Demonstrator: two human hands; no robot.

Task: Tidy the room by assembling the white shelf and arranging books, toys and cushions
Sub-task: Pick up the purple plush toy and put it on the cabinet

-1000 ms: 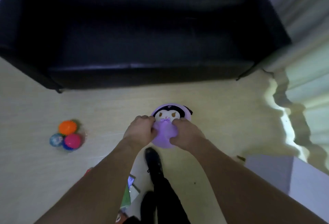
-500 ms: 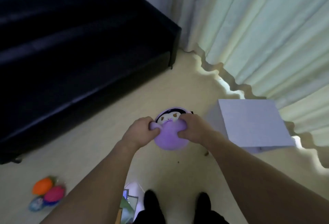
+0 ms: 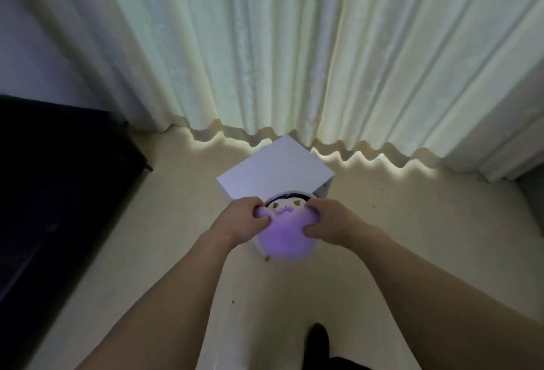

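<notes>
Both hands hold a round purple plush toy [image 3: 287,235] out in front of the body, above the pale floor [image 3: 412,237]. The left hand [image 3: 241,221] grips the toy's left edge with curled fingers [image 3: 259,216], and the right hand [image 3: 331,219] grips its right edge the same way, thumb pressed into the soft fabric. The toy's white face, framed in black, is turned upward and away from the person. It is held in front of a white shelf unit [image 3: 273,166] standing on the floor close to the long pale curtains [image 3: 294,46]; whether the toy touches the unit is hard to tell. A black sofa [image 3: 59,193] lies at the left, and a dark shoe [image 3: 318,340] shows below.
</notes>
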